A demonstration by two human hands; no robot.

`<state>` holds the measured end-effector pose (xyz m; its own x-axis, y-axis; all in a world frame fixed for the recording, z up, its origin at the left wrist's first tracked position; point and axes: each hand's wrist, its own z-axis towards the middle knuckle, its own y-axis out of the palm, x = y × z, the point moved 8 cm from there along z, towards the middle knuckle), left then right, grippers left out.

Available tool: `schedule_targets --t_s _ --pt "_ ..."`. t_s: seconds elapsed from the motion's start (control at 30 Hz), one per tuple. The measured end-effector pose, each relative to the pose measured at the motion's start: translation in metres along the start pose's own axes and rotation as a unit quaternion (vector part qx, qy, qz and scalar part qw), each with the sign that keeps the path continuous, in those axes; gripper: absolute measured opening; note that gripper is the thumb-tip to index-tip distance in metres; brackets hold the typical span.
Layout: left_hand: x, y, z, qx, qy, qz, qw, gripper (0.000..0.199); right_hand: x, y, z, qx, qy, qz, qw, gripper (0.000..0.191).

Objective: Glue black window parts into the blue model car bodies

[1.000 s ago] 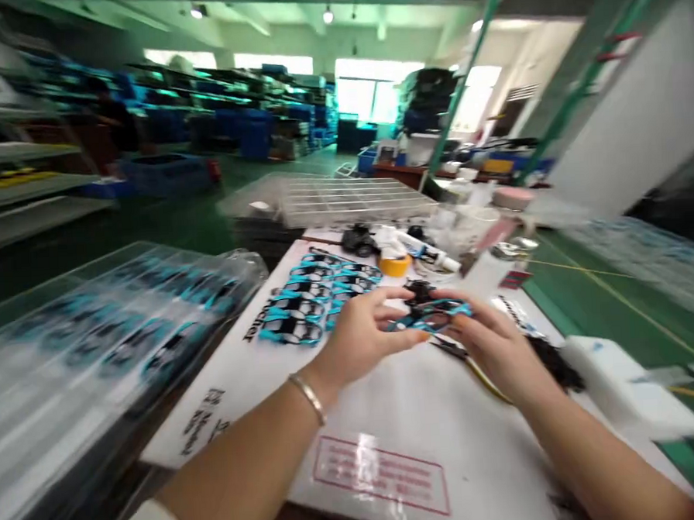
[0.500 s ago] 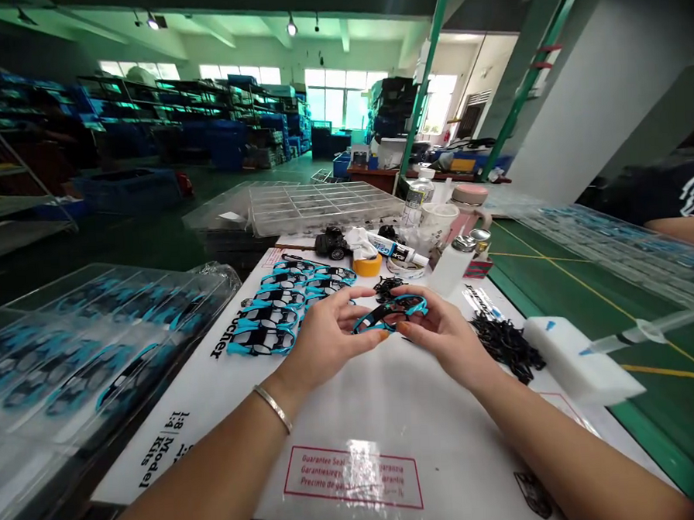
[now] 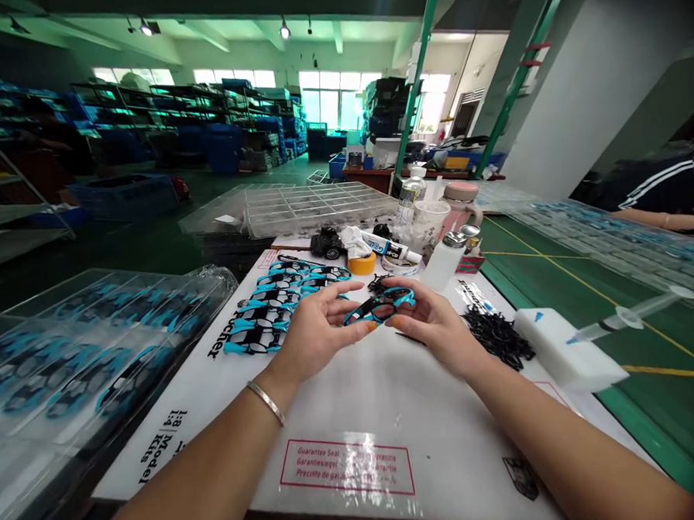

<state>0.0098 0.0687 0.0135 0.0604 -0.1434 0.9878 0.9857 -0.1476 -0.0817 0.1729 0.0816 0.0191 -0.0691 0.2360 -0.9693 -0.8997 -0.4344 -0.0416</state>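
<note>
Between both hands, just above the white board (image 3: 354, 399), is a blue-and-black plastic model-car part (image 3: 378, 306) with open gaps in its frame. My left hand (image 3: 321, 323) grips its left end between thumb and fingers. At the other end, my right hand (image 3: 435, 321) pinches it, with the thumb underneath and fingers curled behind. Several similar blue-and-black parts (image 3: 262, 319) lie in rows to the left of my hands. Small black pieces (image 3: 496, 337) are heaped on the right, and another little pile (image 3: 380, 283) lies behind the held part.
A syringe (image 3: 623, 319) rests on a white foam block (image 3: 567, 353) at right. Behind stand a bottle (image 3: 443, 259), a glue tube (image 3: 390, 248), yellow tape (image 3: 362, 264) and a black toy car (image 3: 327, 244). A clear tray (image 3: 167, 277) holds parts at left. A co-worker's arm (image 3: 664, 218) shows at right.
The view has shifted slightly. The model-car part is tilted a little differently, and both hands still hold it.
</note>
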Motion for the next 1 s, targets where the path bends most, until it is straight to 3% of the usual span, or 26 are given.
schedule_targets --t_s 0.07,0.17,0.27,0.33,0.4,0.53,0.63,0.73,1.0 --pt "0.001 -0.005 0.002 0.019 0.002 -0.009 1.0 0.064 -0.002 -0.015 0.002 0.007 -0.015 -0.005 1.0 0.068" --pt "0.001 -0.013 0.004 0.049 -0.006 -0.042 0.998 0.059 -0.004 -0.057 0.004 0.12 -0.038 -0.124 0.984 0.062" --pt "0.002 -0.018 0.004 0.068 -0.014 -0.058 0.996 0.059 0.003 -0.082 0.004 0.195 0.015 -0.382 0.903 0.033" --pt "0.003 -0.018 0.003 0.069 -0.014 -0.055 0.996 0.06 0.011 -0.084 0.005 0.187 0.061 -0.487 0.851 0.016" --pt "0.003 -0.016 0.003 0.064 -0.013 -0.047 0.997 0.059 0.019 -0.081 0.007 0.171 0.089 -0.526 0.828 0.009" --pt "0.002 -0.014 0.003 0.058 -0.017 -0.03 0.998 0.059 0.033 -0.076 0.013 0.145 0.131 -0.586 0.786 0.023" --pt "0.001 -0.013 0.003 0.052 -0.015 -0.018 0.998 0.059 0.042 -0.075 0.018 0.126 0.14 -0.611 0.769 0.032" --pt "0.001 -0.012 0.003 0.046 -0.015 -0.008 0.999 0.061 0.045 -0.076 0.019 0.113 0.147 -0.621 0.762 0.023" --pt "0.004 -0.012 0.002 0.04 -0.004 -0.002 0.999 0.065 0.038 -0.076 0.015 0.094 0.158 -0.594 0.783 0.022"
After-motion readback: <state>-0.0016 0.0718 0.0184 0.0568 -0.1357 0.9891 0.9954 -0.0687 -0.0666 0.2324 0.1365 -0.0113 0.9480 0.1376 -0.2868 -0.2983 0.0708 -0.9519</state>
